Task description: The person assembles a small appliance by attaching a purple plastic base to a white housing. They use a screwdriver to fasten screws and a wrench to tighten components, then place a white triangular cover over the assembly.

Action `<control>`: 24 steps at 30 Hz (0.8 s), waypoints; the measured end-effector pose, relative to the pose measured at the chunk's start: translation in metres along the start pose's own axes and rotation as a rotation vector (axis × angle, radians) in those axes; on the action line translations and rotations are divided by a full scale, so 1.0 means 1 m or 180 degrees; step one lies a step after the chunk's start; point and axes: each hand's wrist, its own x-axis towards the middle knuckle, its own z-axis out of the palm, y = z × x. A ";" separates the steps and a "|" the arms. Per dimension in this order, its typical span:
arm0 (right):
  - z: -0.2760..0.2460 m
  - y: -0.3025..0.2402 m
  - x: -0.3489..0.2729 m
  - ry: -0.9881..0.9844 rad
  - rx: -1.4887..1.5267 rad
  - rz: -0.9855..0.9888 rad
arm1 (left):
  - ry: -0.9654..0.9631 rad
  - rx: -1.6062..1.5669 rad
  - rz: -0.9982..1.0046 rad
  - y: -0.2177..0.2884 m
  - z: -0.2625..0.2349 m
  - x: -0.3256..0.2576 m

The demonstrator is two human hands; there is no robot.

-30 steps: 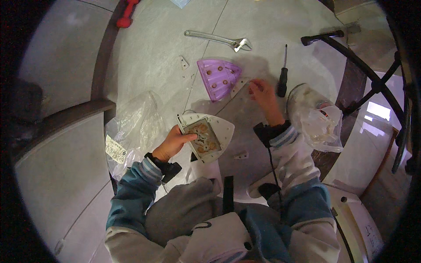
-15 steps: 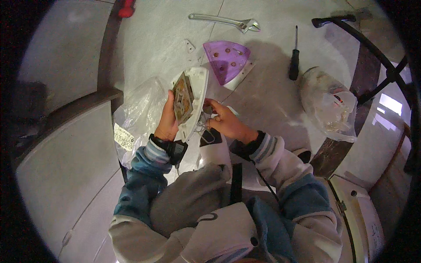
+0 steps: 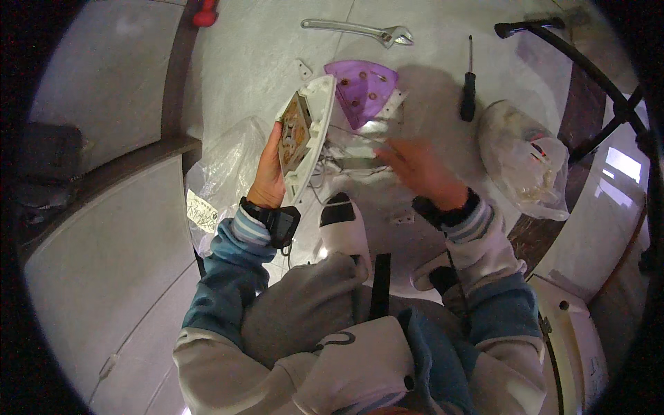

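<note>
My left hand [image 3: 268, 173] grips a white plastic housing [image 3: 319, 114] by its left side, tilted nearly on edge. A rectangular panel [image 3: 296, 135] with brownish stains is set against the housing, by my thumb. Thin grey wires [image 3: 315, 181] hang below it. My right hand [image 3: 425, 169] is off to the right, apart from the housing and smeared by motion, so its fingers do not show clearly. Beyond both hands, a purple fan-shaped piece [image 3: 361, 90] with several brown-ringed spots lies on the floor.
An adjustable wrench [image 3: 356, 31] and a black-handled screwdriver [image 3: 469, 90] lie farther off. Clear plastic bags lie on both sides, a left one [image 3: 232, 155] and a filled right one [image 3: 522, 162]. A black metal frame [image 3: 588, 62] stands at the right. My shoe [image 3: 342, 228] is below the wires.
My right hand has drawn away from the housing and wires, to the right. My left hand has raised the housing slightly and still holds it.
</note>
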 end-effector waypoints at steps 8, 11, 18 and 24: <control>-0.023 -0.001 -0.021 0.0755 -0.0361 -0.0365 | -0.0611 -0.0077 0.0510 -0.015 -0.010 0.003; -0.028 0.006 -0.029 0.1325 -0.0789 -0.0522 | 0.1061 0.1109 0.1074 -0.014 0.007 -0.010; -0.029 0.066 -0.045 0.1505 0.0151 0.0851 | 0.0755 0.1530 0.1475 0.016 0.012 -0.007; -0.070 0.109 -0.063 0.3463 0.0541 0.0594 | 0.1337 0.1806 0.2623 0.053 0.001 -0.034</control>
